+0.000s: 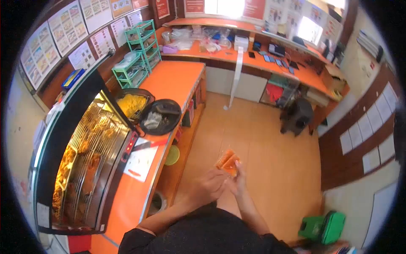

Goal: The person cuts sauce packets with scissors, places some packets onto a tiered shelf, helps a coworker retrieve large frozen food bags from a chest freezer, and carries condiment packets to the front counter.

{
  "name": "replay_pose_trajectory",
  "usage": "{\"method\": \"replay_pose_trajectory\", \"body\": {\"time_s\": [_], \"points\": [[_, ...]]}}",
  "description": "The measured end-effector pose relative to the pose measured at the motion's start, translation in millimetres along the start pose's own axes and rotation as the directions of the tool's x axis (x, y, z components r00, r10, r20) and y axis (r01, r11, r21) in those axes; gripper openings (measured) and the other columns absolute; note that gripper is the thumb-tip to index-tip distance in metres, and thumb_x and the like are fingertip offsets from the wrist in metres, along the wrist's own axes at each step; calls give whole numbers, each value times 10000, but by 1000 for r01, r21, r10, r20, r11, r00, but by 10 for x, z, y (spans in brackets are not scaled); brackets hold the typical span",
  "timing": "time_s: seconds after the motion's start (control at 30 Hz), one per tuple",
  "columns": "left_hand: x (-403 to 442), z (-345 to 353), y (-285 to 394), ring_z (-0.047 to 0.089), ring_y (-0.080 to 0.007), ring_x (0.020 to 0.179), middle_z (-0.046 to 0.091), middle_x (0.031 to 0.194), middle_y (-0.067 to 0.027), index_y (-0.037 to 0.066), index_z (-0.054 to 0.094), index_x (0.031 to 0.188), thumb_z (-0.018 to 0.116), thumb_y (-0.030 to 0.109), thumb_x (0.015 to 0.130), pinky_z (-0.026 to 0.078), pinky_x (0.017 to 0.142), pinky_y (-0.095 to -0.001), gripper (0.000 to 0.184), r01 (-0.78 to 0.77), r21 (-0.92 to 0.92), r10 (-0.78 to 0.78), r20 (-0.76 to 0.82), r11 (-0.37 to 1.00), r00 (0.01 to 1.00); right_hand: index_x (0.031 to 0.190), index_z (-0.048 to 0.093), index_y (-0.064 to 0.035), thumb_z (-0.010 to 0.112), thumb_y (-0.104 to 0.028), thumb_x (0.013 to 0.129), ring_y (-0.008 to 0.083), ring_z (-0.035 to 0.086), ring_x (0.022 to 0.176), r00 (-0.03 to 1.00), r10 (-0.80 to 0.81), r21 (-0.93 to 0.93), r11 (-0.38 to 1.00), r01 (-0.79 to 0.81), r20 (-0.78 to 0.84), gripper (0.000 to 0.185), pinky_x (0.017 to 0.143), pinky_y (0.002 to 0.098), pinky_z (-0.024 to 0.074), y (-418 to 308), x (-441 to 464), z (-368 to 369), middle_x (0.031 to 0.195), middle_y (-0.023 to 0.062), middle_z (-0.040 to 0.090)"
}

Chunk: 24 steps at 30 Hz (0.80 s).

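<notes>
In front of my body I hold a small clear plastic packet with orange contents [229,161]; what is inside is too small to name. My right hand [239,177] is closed round its right side, thumb and fingers against the plastic. The fingers of my left hand [211,184] are pinched together at the packet's lower left edge, slightly blurred. Left of my arms, on the orange counter [120,207], a white board [140,163] lies with a red-handled knife [157,143] across its top and a red item near its bottom.
A lit glass food warmer [91,161] with fried pieces stands at left. Behind it are a black tray of yellow food [132,104], a round black pan [160,117] and green racks [141,46]. A black stool [297,116] and green bin [323,227] stand at right.
</notes>
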State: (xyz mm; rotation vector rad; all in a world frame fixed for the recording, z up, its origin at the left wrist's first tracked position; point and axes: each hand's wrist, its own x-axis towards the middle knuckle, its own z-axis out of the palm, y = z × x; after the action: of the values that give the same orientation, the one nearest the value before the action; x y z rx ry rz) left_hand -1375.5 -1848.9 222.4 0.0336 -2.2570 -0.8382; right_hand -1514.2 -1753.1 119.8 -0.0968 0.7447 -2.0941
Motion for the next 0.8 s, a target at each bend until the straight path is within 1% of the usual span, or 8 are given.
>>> {"method": "replay_pose_trajectory", "body": {"time_s": [0.03, 0.07, 0.2, 0.37, 0.53, 0.63, 0.73, 0.8], "points": [[209, -18, -260, 703, -260, 859, 705, 1008, -133, 0, 709, 930, 705, 95, 858, 583, 748, -344, 120, 4, 6, -4, -36, 1000, 999, 1249, 571, -139, 614, -380, 958, 172, 642, 1024, 998, 32, -19, 999, -33, -48, 381, 817, 360, 551, -86, 306, 27, 1153, 34, 656], [373, -18, -530, 705, -244, 805, 704, 959, -128, 0, 711, 918, 705, 88, 864, 580, 704, -330, 103, 150, -17, -151, -71, 989, 986, 1227, 593, -189, 626, -431, 947, 154, 644, 1006, 994, 61, -39, 997, -65, -94, 372, 805, 341, 544, -184, 621, 28, 1132, -8, 663], [1021, 124, -1860, 697, -197, 702, 699, 890, -125, -9, 709, 903, 696, 92, 889, 558, 620, -291, 103, 433, -127, -450, -187, 892, 873, 1255, 586, -220, 614, -461, 947, 151, 643, 1019, 990, 140, -69, 988, -141, -14, 392, 795, 316, 543, -487, 1974, -48, 1179, -42, 649], [1996, 200, -3478, 691, -195, 735, 699, 876, -106, -5, 700, 922, 672, 126, 917, 541, 639, -304, 134, 543, -127, -557, -249, 830, 793, 1356, 503, -161, 612, -445, 941, 159, 625, 1009, 996, 84, -81, 993, -80, 42, 515, 776, 295, 511, -641, 3912, -102, 1176, 0, 637], [3125, 46, -4906, 701, -184, 823, 721, 911, -100, 6, 720, 967, 642, 153, 951, 538, 662, -298, 168, 587, -1, -575, -209, 809, 791, 1345, 511, -132, 634, -449, 912, 158, 632, 966, 952, 266, -261, 940, -222, 149, 550, 729, 296, 519, -1022, 5552, 232, 1166, 20, 636], [3764, -193, -5651, 676, -182, 774, 718, 921, -125, 2, 719, 1006, 665, 215, 935, 527, 676, -316, 231, 662, -89, -666, -172, 744, 726, 1329, 521, -109, 659, -436, 892, 151, 641, 949, 921, 349, -286, 913, -292, 172, 562, 710, 300, 537, -1117, 6534, 569, 1144, 32, 643], [4188, -409, -6629, 685, -164, 881, 734, 972, -109, 5, 723, 1055, 649, 225, 951, 549, 706, -314, 255, 704, -266, -751, -180, 659, 635, 1344, 490, -136, 684, -373, 873, 140, 639, 990, 818, 519, -297, 845, -445, 248, 562, 635, 241, 514, -1032, 7617, 755, 1165, 41, 614], [4485, -605, -7406, 682, -195, 971, 730, 1015, -100, 3, 712, 1107, 637, 218, 960, 574, 750, -330, 271, 727, -495, -868, -134, 476, 477, 1341, 491, -121, 682, -372, 879, 148, 651, 956, 768, 572, -328, 812, -482, 289, 559, 687, 278, 551, -867, 8368, 750, 1175, 42, 618]]}}
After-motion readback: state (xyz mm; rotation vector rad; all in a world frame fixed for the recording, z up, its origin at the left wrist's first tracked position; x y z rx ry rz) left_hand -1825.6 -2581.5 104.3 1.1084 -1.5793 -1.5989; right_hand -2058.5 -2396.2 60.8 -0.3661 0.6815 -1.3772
